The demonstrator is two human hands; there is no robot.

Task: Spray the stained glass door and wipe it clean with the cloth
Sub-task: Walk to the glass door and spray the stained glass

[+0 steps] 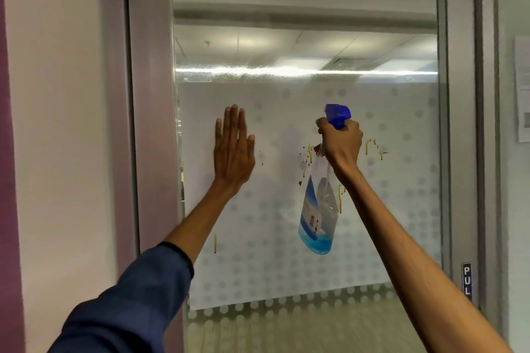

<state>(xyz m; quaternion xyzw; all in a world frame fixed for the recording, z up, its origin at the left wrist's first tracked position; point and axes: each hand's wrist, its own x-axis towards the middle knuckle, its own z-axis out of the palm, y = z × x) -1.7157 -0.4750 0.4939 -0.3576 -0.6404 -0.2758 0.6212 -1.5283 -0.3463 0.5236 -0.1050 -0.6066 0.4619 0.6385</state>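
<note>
A glass door (286, 238) with a frosted dotted film fills the middle of the view. Brown and yellow stains (308, 156) run down the glass around its centre, with more streaks at the right and one low on the left. My right hand (341, 143) is closed around the neck of a clear spray bottle (318, 215) with a blue trigger head, a little blue liquid at its bottom, held up in front of the stains. My left hand (233, 149) lies flat against the glass to the left, fingers straight and holding nothing. No cloth is in view.
A grey metal door frame (149, 123) stands at the left beside a white wall. On the right frame is a black PULL sign (467, 281). A paper notice (522, 89) hangs on the wall at far right.
</note>
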